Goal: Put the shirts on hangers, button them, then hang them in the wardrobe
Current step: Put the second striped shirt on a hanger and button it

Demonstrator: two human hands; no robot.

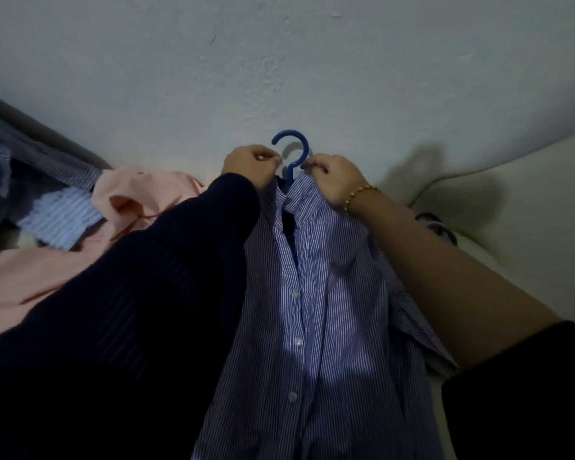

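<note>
Both hands are up at the collar of a blue-and-white striped shirt [316,327] that sits on a blue hanger [293,153]. The left hand [251,164], in a dark sleeve, pinches the collar on one side of the hook. The right hand [332,179], wearing a gold bead bracelet [359,194], pinches the other side. White buttons run down the front. A pink shirt [140,202] lies crumpled to the left, with a pale blue striped shirt [63,215] overlapping it.

The striped shirt [312,310] hides the blue hanger [290,174] except its hook; the shirt's hem is cut off below; a dark thing [445,232] right of it is unidentifiable.
</note>
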